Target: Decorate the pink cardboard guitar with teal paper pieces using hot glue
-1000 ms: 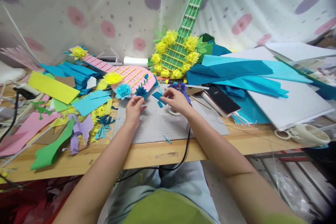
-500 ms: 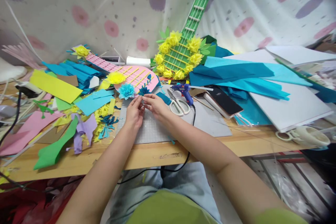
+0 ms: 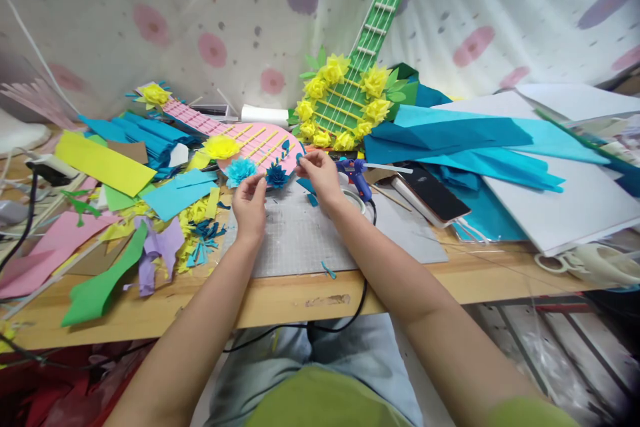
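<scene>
Head view: hands apart, grips can't be told; left hand (image 3: 250, 208) beside dark blue flower (image 3: 277, 176), right hand (image 3: 320, 180) at pink guitar (image 3: 250, 143), toward desk's (image 3: 285, 300) back edge. Snagged cord (image 3: 365, 288), trailing over front edge, could drag glue gun (image 3: 358, 180).

The pink guitar-shaped model (image 3: 260, 133) lay face up on the surface (image 3: 280, 297), neck slanting far left. Yellow (image 3: 221, 147), light-blue (image 3: 241, 171) and dark-blue flowers (image 3: 277, 176) lined its near edge; a small blue piece (image 3: 299, 158) showed by its right end.
</scene>
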Available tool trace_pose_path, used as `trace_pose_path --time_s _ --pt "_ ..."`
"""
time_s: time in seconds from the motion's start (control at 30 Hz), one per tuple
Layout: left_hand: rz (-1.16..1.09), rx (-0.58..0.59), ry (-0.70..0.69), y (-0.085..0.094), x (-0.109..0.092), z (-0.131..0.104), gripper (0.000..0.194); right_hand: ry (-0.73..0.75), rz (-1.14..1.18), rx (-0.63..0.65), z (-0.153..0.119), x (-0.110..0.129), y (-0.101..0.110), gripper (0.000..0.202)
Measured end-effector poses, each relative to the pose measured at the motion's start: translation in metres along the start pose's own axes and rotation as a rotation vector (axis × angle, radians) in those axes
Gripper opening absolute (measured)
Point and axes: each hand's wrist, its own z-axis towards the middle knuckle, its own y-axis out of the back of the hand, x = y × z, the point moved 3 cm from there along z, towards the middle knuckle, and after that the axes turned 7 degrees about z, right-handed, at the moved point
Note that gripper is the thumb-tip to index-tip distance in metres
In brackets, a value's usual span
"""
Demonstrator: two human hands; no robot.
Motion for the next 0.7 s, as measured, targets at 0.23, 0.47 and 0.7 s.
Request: trace_pose_path --time_s 0.23,0.47,0.7 --pt "0.747 0.176 -0.699 -0.019 -0.026 0.024 0.022 0.129 -0.478 0.083 0.039 0.001 0.025 0.009" --pt "1.191 0.496 -1.023 -0.060 -0.012 0.036 0.029 0.074 -0.571 0.251 0.048 0.001 0.027 0.016" --pt "1.246 0.444 -1.070 -0.059 -0.008 0.045 0.015 0.045 -0.895 0.255 0.044 0.006 0.034 0.018"
